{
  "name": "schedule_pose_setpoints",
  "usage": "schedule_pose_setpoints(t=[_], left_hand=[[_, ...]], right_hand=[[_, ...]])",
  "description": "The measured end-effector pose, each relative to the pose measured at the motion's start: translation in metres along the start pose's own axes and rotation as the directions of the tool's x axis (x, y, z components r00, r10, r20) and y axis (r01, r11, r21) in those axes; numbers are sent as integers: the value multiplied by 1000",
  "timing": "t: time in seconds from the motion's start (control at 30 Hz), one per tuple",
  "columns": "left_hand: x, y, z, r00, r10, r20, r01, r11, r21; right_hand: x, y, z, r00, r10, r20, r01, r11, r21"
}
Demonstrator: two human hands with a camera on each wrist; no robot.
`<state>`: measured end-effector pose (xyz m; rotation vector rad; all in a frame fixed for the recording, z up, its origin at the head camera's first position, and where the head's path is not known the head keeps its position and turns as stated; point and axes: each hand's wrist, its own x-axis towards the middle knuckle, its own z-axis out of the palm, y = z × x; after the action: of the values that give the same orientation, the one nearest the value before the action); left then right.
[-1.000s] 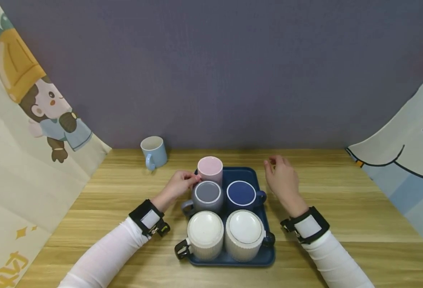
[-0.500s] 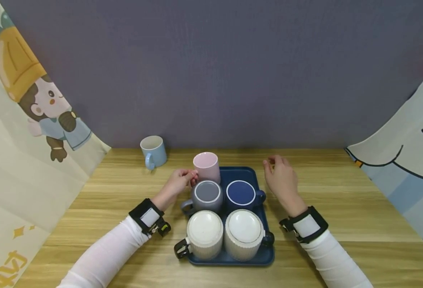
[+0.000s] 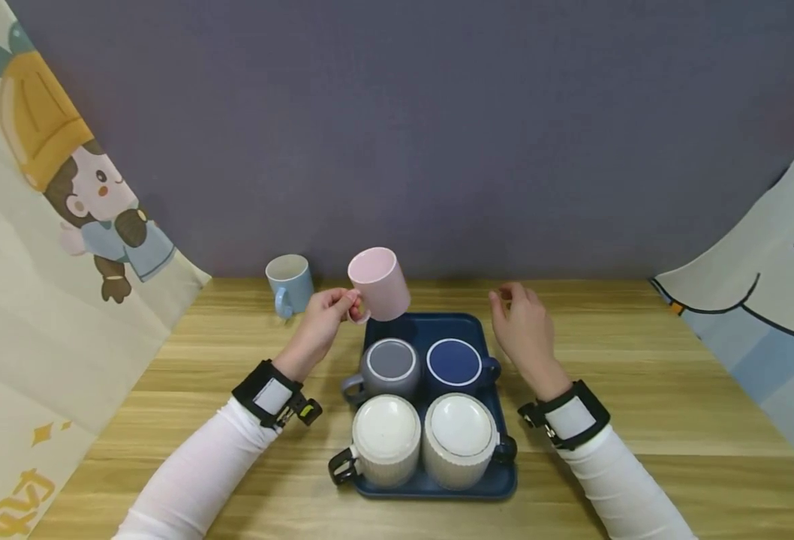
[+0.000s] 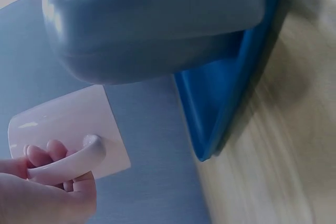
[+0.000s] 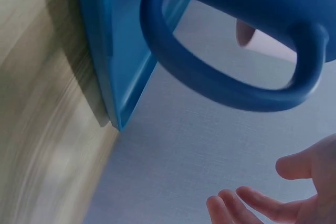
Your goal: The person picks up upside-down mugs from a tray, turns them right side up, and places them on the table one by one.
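Observation:
My left hand (image 3: 319, 326) pinches the handle of a pink mug (image 3: 385, 289) and holds it raised at the back left corner of the navy tray (image 3: 437, 326). That mug is bottom up and tilted; its handle (image 4: 71, 166) lies between thumb and fingers in the left wrist view. On the tray a grey mug (image 3: 390, 364) and a dark blue mug (image 3: 454, 364) stand upside down. Two ribbed cream mugs with black handles, left one (image 3: 385, 439) and right one (image 3: 460, 435), stand inverted in front of them. My right hand (image 3: 525, 330) hovers right of the tray, fingers loosely bent, holding nothing.
A light blue mug (image 3: 290, 285) stands upright on the wooden table (image 3: 640, 375) at the back left, near the left hand. A grey wall (image 3: 397, 135) closes off the back. Printed cloths hang at both sides.
The left hand has lifted the pink mug off the tray's back left corner, upward and slightly left, tilting it. The right hand has shifted a little left. The other mugs stay in place.

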<state>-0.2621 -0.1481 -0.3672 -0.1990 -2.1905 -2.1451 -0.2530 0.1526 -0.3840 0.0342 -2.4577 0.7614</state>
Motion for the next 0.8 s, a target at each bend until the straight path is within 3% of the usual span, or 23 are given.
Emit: schedule_pose_setpoints(t=[0.27,0.53,0.8], left_hand=[[-1,10,4,998,67,-20,-66,997,33],[-1,16,12,983,184,19,-184,983,-18],[-2,30,21,969,244,19,-241,965,-101]], right_hand=[[3,-2,0,1000,4,-8,-4,1000,1],[2,-7,2,999,-18,-36,19,1000,15],[4,-13,1,996,-55,-72,58,998,36]])
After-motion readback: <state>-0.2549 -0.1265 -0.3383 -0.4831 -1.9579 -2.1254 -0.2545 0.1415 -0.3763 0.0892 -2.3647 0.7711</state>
